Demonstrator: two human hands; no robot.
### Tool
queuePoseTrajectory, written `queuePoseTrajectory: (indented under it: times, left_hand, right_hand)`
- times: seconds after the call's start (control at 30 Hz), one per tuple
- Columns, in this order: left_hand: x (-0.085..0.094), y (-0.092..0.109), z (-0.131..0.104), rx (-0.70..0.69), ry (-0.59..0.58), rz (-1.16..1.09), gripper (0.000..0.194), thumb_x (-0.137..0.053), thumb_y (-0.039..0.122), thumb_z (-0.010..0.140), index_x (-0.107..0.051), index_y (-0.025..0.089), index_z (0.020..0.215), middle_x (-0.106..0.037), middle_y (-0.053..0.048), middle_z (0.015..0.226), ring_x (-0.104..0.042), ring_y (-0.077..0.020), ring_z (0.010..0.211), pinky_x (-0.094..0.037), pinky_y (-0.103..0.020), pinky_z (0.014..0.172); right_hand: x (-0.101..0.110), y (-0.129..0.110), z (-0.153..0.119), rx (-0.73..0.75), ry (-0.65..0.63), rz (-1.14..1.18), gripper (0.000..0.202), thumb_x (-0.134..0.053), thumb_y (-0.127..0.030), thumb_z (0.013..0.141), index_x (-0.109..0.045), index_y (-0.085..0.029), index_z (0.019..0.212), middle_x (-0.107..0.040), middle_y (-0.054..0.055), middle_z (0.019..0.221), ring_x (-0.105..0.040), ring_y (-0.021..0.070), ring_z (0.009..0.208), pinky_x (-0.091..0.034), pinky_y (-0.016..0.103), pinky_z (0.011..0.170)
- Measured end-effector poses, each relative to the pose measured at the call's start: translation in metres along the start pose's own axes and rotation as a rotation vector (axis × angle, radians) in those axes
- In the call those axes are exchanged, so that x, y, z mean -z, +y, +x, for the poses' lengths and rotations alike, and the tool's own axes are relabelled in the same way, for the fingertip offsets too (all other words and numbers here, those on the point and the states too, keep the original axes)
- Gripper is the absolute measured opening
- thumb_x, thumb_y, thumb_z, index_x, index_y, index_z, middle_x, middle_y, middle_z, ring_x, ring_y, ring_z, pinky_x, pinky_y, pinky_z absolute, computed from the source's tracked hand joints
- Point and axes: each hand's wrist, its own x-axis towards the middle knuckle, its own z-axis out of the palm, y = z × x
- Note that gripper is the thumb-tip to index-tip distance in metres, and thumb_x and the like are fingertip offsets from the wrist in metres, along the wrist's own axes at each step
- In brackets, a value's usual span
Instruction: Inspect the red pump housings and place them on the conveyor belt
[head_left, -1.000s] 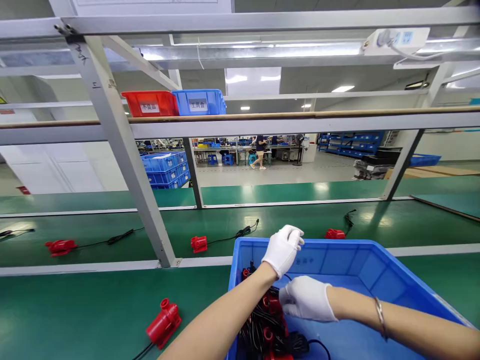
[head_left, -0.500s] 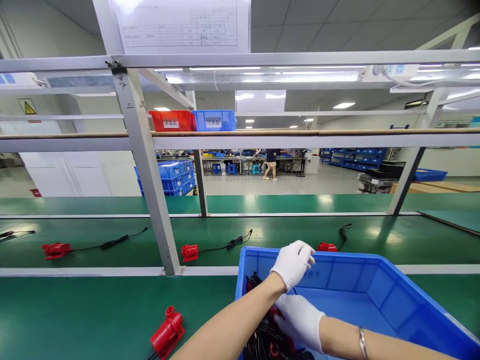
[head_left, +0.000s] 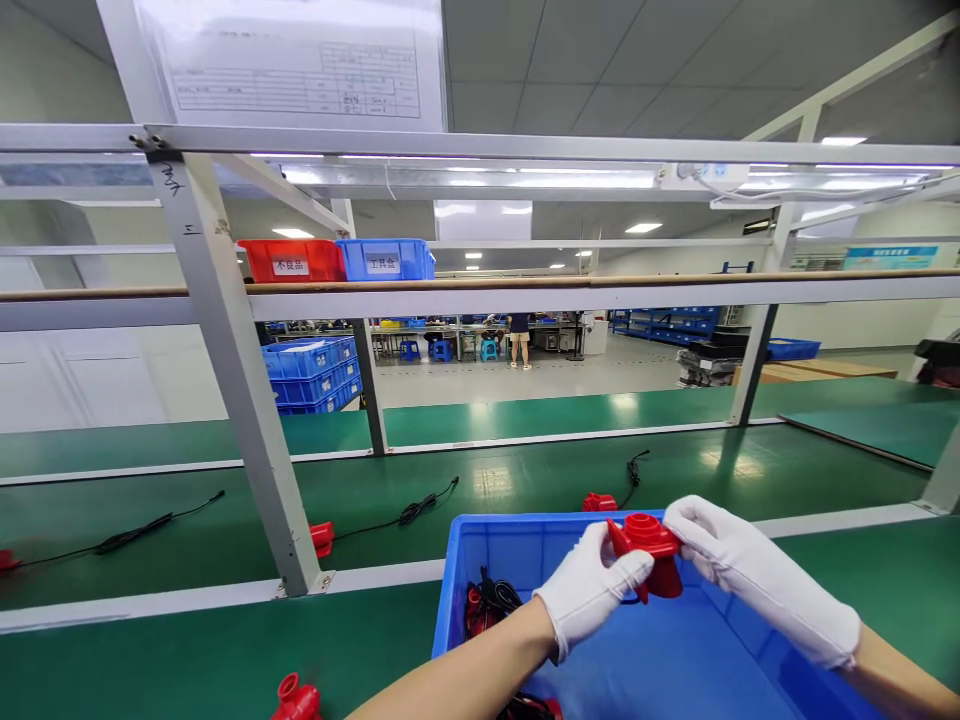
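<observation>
Over the blue bin (head_left: 517,522), my white-gloved left hand (head_left: 589,585) grips a red pump (head_left: 646,545) from its left side, thumb in front. My right hand (head_left: 739,565), gloved too, has its fingers closed at the pump's right edge. The round opening of the pump faces up, and a bit of dark cable shows below it. Inside the bin's left side lie more red pumps (head_left: 480,612) with bundled black cables (head_left: 499,592), partly hidden by my left forearm. Another red pump (head_left: 298,697) rests on the green bench, left of the bin.
Along the green conveyor belt (head_left: 517,470) behind the bin sit several red pumps with black cables stretched out. A metal post (head_left: 240,400) rises at the left. On the shelf above stand a red box (head_left: 292,262) and a blue box (head_left: 386,260). A person (head_left: 519,340) stands far off.
Both hands have come up out of the bin's left side with a red pump between them. My right hand has moved up and right. The view has turned right, and belt pumps appear farther left.
</observation>
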Motion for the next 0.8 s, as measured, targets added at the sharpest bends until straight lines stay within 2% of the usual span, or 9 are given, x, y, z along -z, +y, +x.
queuePoseTrajectory:
  times: [0.1,0.17,0.27,0.4,0.5,0.57,0.67,0.8]
  left_hand:
    - [-0.004,0.003,-0.002,0.045,-0.033,-0.115,0.072,-0.066,0.065,0.078,-0.052,0.014,0.126,-0.062,-0.018,0.124,-0.066,-0.0233,0.094,-0.052,-0.032,0.071]
    - [-0.005,0.007,-0.003,0.062,-0.015,-0.177,0.072,-0.065,0.064,0.079,-0.049,0.013,0.127,-0.062,-0.018,0.123,-0.067,-0.0206,0.083,-0.052,-0.032,0.068]
    - [-0.007,0.013,-0.004,0.052,-0.028,-0.301,0.066,-0.062,0.061,0.082,-0.046,0.014,0.125,-0.066,-0.015,0.112,-0.067,-0.0194,0.075,-0.054,-0.035,0.07]
    - [-0.008,0.014,-0.003,-0.012,-0.116,-0.475,0.054,-0.059,0.055,0.089,-0.046,0.017,0.125,-0.068,-0.01,0.101,-0.066,-0.0169,0.074,-0.053,-0.035,0.076]
    - [-0.009,0.011,-0.001,-0.032,-0.139,-0.533,0.042,-0.053,0.05,0.095,-0.047,0.019,0.123,-0.068,-0.01,0.106,-0.067,-0.0162,0.077,-0.052,-0.034,0.077]
    - [-0.01,0.01,0.0,-0.025,-0.14,-0.563,0.038,-0.048,0.047,0.098,-0.048,0.019,0.123,-0.067,-0.011,0.113,-0.067,-0.0174,0.084,-0.052,-0.033,0.078]
    - [-0.012,0.011,-0.002,-0.039,-0.165,-0.585,0.039,-0.046,0.045,0.099,-0.048,0.02,0.129,-0.063,-0.014,0.123,-0.066,-0.0204,0.096,-0.052,-0.033,0.079]
    - [-0.007,0.022,-0.009,-0.1,-0.231,-0.578,0.045,-0.055,0.044,0.096,-0.048,0.021,0.134,-0.057,-0.013,0.132,-0.06,-0.0206,0.107,-0.048,-0.029,0.081]
  right_hand:
    - [-0.006,0.005,0.0,0.019,0.016,0.066,0.05,-0.041,-0.069,0.092,-0.048,-0.02,0.087,-0.042,-0.005,0.063,-0.036,0.0103,0.054,-0.03,0.022,0.048]
    - [-0.01,0.01,0.002,0.064,0.014,0.1,0.051,-0.041,-0.069,0.092,-0.049,-0.019,0.092,-0.047,-0.004,0.065,-0.04,0.0105,0.056,-0.036,0.022,0.052]
    - [-0.015,0.019,0.004,0.112,0.012,0.111,0.051,-0.042,-0.067,0.094,-0.05,-0.018,0.106,-0.055,-0.002,0.071,-0.047,0.0115,0.061,-0.041,0.024,0.059]
    - [-0.017,0.03,0.0,0.063,-0.054,0.044,0.057,-0.037,-0.068,0.096,-0.048,-0.018,0.12,-0.059,0.0,0.075,-0.051,0.0132,0.061,-0.043,0.025,0.058]
    - [-0.019,0.026,-0.007,0.07,-0.139,-0.03,0.058,-0.033,-0.068,0.097,-0.051,-0.018,0.12,-0.062,0.002,0.077,-0.058,0.0161,0.066,-0.047,0.028,0.062]
    - [-0.021,0.017,-0.012,0.12,-0.148,-0.054,0.054,-0.039,-0.066,0.095,-0.053,-0.019,0.118,-0.066,0.005,0.091,-0.063,0.0193,0.081,-0.051,0.03,0.073]
    - [-0.023,0.005,-0.02,0.158,-0.087,-0.103,0.046,-0.045,-0.062,0.093,-0.055,-0.021,0.111,-0.066,0.008,0.111,-0.063,0.0236,0.101,-0.051,0.034,0.088]
    - [-0.024,0.002,-0.029,0.187,0.012,-0.2,0.046,-0.049,-0.059,0.091,-0.055,-0.021,0.117,-0.066,0.01,0.116,-0.065,0.0248,0.099,-0.052,0.035,0.086]
